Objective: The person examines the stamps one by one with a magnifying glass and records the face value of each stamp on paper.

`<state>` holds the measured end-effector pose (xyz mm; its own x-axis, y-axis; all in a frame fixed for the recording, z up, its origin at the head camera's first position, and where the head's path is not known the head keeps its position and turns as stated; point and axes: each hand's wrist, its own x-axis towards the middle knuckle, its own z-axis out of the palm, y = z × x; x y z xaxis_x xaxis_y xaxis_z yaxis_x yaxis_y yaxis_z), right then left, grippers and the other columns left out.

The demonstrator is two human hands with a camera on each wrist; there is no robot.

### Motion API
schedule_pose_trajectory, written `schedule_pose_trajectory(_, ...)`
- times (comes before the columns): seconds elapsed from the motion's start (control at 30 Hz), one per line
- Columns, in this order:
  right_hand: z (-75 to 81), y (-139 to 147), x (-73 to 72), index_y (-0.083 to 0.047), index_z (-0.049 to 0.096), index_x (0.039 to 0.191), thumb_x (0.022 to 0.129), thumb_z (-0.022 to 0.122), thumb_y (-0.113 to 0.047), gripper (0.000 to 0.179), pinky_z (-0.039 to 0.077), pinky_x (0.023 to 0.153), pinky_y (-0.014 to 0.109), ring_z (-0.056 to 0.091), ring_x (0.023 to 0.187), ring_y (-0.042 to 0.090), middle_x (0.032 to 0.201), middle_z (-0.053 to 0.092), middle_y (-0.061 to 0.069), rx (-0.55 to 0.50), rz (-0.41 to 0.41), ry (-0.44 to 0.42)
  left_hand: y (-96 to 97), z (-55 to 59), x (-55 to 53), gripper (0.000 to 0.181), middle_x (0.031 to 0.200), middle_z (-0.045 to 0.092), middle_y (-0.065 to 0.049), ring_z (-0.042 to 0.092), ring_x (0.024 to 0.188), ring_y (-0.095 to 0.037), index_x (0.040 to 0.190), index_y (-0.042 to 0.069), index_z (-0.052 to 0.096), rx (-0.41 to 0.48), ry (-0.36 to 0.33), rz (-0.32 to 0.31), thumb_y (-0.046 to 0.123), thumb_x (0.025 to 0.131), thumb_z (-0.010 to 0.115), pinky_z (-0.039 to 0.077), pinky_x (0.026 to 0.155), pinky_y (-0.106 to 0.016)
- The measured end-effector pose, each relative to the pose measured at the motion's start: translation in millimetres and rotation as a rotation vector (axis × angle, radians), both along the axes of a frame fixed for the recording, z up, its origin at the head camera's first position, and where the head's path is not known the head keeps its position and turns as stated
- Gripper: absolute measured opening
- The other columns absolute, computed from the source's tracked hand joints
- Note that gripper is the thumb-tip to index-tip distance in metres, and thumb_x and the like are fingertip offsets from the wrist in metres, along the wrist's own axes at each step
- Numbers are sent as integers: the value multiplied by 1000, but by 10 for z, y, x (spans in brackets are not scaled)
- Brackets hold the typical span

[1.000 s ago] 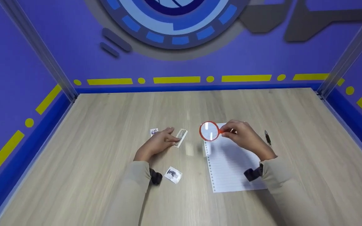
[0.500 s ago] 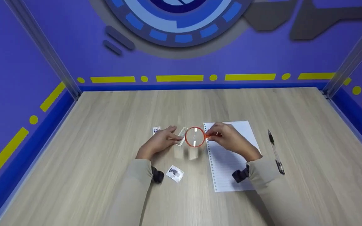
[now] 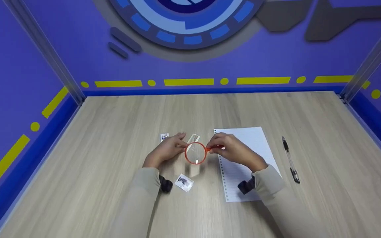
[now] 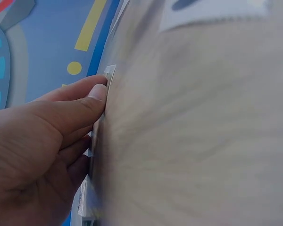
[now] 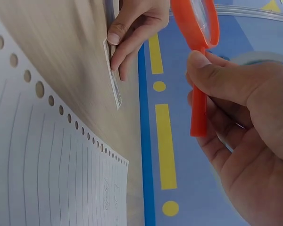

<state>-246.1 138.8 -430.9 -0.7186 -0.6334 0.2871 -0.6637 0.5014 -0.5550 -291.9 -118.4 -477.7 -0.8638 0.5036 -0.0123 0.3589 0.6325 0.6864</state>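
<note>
My right hand [image 3: 235, 152] pinches the handle of a red-rimmed magnifying glass [image 3: 195, 153] between thumb and fingers. Its round lens is above the table, overlapping the near part of a postage stamp [image 3: 195, 137] in the head view. Thumb and fingers of my left hand [image 3: 166, 149] hold that stamp by its left side, low at the tabletop; the right wrist view shows the stamp [image 5: 114, 84] extending past the fingertips. Another stamp [image 3: 184, 182], with a dark picture, lies nearer me, and a third [image 3: 164, 136] shows partly behind the left hand.
Under my right forearm lies a lined sheet of loose-leaf paper [image 3: 243, 185] with punched holes along its left edge and some handwriting. To its right is a clear pen [image 3: 290, 160]. Blue-purple panels [image 3: 190, 71] border the wooden table at the back and sides.
My right hand has brought the magnifying glass left and nearer me, from over the paper's far corner to over the held stamp. The left hand stays about where it was.
</note>
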Motion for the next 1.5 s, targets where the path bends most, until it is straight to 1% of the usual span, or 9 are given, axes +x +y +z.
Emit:
schedule_pose_trajectory(0.1, 3, -7, 13, -5, 74, 97, 81, 73, -1, 17, 58, 78, 28, 65, 88, 17, 94, 69, 6, 16, 16, 10, 2, 3, 6, 24, 150, 39, -16, 28, 144, -33, 111, 8, 73, -2, -12, 6, 12, 88, 66, 22, 120, -44)
schedule_pose_trajectory(0.27, -15, -14, 26, -6, 75, 94, 80, 73, 0, 16, 57, 76, 28, 64, 87, 16, 93, 68, 5, 33, 43, 52, -1, 7, 7, 27, 152, 37, -15, 26, 145, -31, 115, 11, 71, -21, -25, 13, 12, 89, 65, 21, 120, -44)
schedule_pose_trajectory(0.47, -19, -28, 41, -7, 75, 94, 81, 73, -1, 15, 56, 77, 29, 63, 87, 16, 92, 68, 4, 50, 58, 60, 0, 14, 15, 27, 153, 36, -12, 25, 146, -29, 116, 11, 71, -7, -58, 37, 11, 89, 65, 19, 121, -43)
schedule_pose_trajectory(0.7, -11, -34, 48, -7, 75, 94, 81, 73, -1, 15, 56, 78, 29, 63, 87, 16, 92, 68, 4, 63, 57, 67, 1, 20, 23, 27, 153, 37, -12, 25, 147, -27, 115, 11, 71, 6, -64, 42, 10, 89, 66, 19, 121, -43)
schedule_pose_trajectory(0.87, -4, -25, 53, -7, 75, 95, 81, 73, -1, 15, 56, 78, 29, 63, 88, 16, 93, 69, 4, 69, 43, 60, 1, 17, 15, 27, 153, 37, -12, 25, 146, -28, 115, 11, 71, 6, -57, 39, 9, 89, 65, 20, 121, -44)
schedule_pose_trajectory(1.03, 6, 7, 56, -7, 74, 96, 81, 73, -1, 16, 57, 78, 28, 63, 88, 16, 94, 69, 4, 66, 28, 61, -9, -7, -1, 26, 152, 38, -15, 26, 146, -31, 113, 10, 72, 8, -31, 16, 10, 88, 66, 21, 120, -45)
schedule_pose_trajectory(1.17, 13, 70, 44, -6, 75, 95, 81, 73, -1, 15, 57, 76, 29, 64, 88, 17, 93, 69, 5, 33, 10, 80, -17, -7, -5, 26, 151, 37, -17, 26, 145, -34, 114, 10, 72, 10, -15, -15, 9, 88, 66, 21, 120, -46)
schedule_pose_trajectory(1.33, 42, 166, 36, -7, 75, 96, 81, 72, 0, 16, 57, 76, 29, 65, 88, 17, 92, 69, 4, 2, -39, 74, -29, -1, -3, 27, 151, 36, -21, 25, 145, -36, 115, 7, 71, 27, -6, -40, 6, 89, 64, 21, 120, -47)
schedule_pose_trajectory(1.5, 69, 272, 31, -7, 75, 97, 82, 72, 0, 16, 57, 76, 29, 65, 87, 17, 92, 69, 3, -40, -80, 67, -20, -3, 2, 27, 152, 35, -18, 24, 146, -33, 115, 8, 71, 33, -34, -18, 7, 89, 64, 20, 120, -46)
